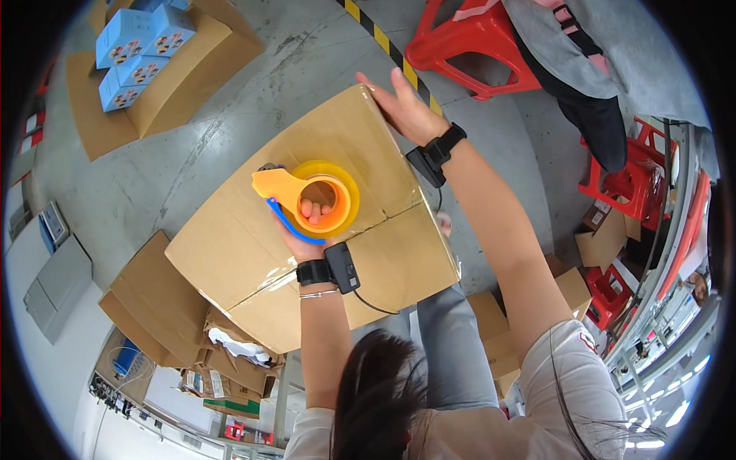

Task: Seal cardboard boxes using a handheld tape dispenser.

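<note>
A large closed cardboard box [253, 230] is in front of me, with clear tape along its seam. My left hand [297, 230] grips an orange tape dispenser [277, 184] with a blue handle strip and a roll of yellowish tape [349, 180]. Its fingertips show through the dispenser's ring, above the box top. At the box's far right corner, my right hand [406, 111] rests along the side with fingers stretched out. Nothing shows in that hand, though part of the palm is turned from view. Both wrists wear black straps with small cabled devices.
An open carton [184, 84] with several light blue boxes [126, 34] stands far left. Red stools [460, 50] are at the far right, near a person in grey [613, 46]. More open cartons [157, 299] lie left of my box. Yellow-black tape [376, 31] marks the floor.
</note>
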Tool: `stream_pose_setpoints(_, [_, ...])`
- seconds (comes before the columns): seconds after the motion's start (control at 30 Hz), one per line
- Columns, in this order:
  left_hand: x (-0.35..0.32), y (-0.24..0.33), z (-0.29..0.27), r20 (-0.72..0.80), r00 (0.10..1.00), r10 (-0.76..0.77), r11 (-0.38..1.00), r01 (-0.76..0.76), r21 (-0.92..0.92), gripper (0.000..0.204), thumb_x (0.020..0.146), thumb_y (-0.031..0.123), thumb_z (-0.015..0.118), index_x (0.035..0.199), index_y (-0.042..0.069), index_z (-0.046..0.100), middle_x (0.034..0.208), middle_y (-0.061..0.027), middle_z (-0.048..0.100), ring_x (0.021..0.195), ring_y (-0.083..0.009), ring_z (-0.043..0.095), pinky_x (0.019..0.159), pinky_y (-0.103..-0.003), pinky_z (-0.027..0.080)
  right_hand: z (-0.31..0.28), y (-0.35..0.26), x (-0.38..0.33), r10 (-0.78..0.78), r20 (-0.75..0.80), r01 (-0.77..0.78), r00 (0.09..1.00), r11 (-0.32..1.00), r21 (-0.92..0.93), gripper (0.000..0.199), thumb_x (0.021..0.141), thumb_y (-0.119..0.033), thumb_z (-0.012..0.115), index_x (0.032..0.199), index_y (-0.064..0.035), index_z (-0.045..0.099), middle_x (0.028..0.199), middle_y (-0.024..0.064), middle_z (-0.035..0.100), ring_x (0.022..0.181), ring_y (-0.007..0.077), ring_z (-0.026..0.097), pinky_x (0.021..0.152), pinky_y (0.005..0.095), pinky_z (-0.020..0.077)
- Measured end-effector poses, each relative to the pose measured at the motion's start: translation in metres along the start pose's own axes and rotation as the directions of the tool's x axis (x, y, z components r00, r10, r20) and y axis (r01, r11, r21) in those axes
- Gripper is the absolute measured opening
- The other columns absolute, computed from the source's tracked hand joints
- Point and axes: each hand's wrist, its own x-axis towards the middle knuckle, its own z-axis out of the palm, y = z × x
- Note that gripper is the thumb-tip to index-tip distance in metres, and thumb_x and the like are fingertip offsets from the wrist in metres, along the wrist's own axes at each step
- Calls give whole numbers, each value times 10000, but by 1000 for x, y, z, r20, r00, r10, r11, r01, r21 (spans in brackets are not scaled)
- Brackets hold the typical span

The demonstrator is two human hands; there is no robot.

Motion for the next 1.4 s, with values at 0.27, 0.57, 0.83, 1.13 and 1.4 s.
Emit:
stream_pose_setpoints(0.27, [4,5,-3,16,1000,-7,999,7,-31,475,947,547,368,902,105,536,625,22,469,529,-104,461,652,-311,445,-28,-15,-29,-90,-128,7,988,844,-536,893,926,-657,235,1480,17,44,1553,175,89,1446,231,66,1158,321,76])
stream_pose_setpoints(0.57, [7,5,-5,54,999,4,999,-6,37,465,941,540,395,900,102,546,628,14,473,529,-111,459,655,-310,440,6,0,-25,-211,48,197,976,777,-598,865,951,-559,360,1474,21,-13,1553,205,-17,1450,266,3,1163,338,65])
stream_pose_setpoints(0.83, [8,9,-7,52,999,-15,994,9,109,497,918,575,438,913,94,563,602,23,453,502,-97,431,635,-296,433,-11,45,-31,-45,-25,34,999,945,-325,923,920,-648,285,1470,37,-1,1553,204,-18,1446,273,-59,1166,365,26])
stream_pose_setpoints(1.13, [10,11,-2,82,992,-93,989,82,121,550,900,633,415,880,104,561,589,27,439,493,-102,413,600,-291,418,-6,11,-86,35,-66,-55,997,946,-321,948,911,-660,293,1467,37,-29,1554,190,-63,1444,269,-83,1165,366,13])
stream_pose_setpoints(1.4, [16,21,2,109,990,-92,985,74,158,518,903,609,432,858,106,548,574,28,424,482,-104,409,579,-281,414,27,20,-122,45,2,-42,999,932,-360,831,968,-569,264,1469,9,-61,1557,165,-83,1442,240,-83,1165,353,12])
